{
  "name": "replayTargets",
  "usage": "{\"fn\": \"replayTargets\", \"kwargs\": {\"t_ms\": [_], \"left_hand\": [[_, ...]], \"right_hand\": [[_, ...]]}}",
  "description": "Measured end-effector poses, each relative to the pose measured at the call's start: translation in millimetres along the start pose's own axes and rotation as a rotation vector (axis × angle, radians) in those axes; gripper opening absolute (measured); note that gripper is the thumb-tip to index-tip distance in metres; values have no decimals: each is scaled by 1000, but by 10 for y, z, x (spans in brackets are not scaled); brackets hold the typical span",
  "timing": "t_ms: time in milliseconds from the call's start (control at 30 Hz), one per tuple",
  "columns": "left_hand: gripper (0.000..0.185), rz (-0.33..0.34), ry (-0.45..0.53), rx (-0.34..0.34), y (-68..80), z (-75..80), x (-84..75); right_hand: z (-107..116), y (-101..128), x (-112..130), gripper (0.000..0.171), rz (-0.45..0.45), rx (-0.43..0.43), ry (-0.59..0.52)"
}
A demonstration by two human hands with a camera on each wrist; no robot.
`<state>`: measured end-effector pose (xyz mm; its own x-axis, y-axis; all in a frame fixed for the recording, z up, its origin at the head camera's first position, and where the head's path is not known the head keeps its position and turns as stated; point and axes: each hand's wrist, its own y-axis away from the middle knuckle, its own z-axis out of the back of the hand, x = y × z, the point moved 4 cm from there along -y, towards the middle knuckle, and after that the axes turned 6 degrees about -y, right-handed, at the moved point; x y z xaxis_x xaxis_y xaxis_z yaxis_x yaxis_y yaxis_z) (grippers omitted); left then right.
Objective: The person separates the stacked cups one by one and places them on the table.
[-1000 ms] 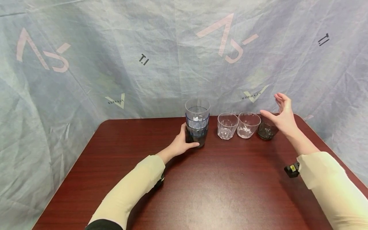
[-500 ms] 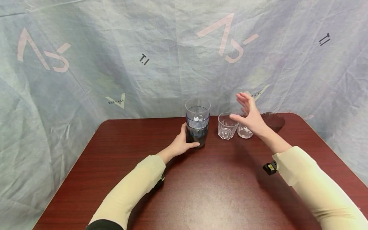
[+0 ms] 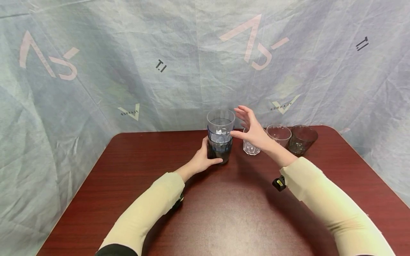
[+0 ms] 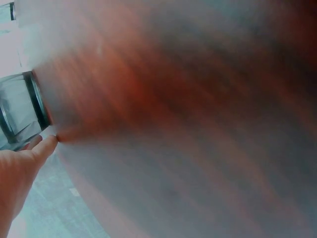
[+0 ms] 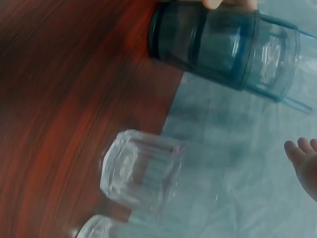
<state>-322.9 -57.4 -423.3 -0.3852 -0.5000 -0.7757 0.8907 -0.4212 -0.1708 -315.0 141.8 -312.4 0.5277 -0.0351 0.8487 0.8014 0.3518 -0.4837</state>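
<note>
Dark red table [image 3: 211, 220], pale printed cloth [image 3: 182, 96] behind. Glass stack [image 3: 220, 134] upright near the table's far edge. Left hand [image 3: 201, 160] curled round stack's base; right hand [image 3: 253, 131] beside stack's top, thumb and fingers parted, holding nothing. Clear glass [image 3: 251, 148], nearest right of stack; second clear glass [image 3: 280, 134] and smoky glass [image 3: 302, 138] farther right. Best, I judge: base steady, light fingers up top. Versus half a second ago: right hand shifted left to stack; left hand unchanged.

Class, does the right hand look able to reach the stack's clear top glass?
Probably yes: the right hand is beside the clear top glass with nothing visible between; the left hand holds lower down.
</note>
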Motion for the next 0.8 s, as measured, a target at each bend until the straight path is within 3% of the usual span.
{"fn": "replayTargets", "kwargs": {"t_ms": [133,433,800], "left_hand": [[97,-8,6,3,1,-3,2],[98,-9,16,0,-6,4,6],[99,5,12,9,2,-3,5]], "right_hand": [[-96,-29,-32,83,-9,15,17],[-277,-81,-130,81,-10,15,-54],[-315,-99,-202,80,11,-4,-83]]}}
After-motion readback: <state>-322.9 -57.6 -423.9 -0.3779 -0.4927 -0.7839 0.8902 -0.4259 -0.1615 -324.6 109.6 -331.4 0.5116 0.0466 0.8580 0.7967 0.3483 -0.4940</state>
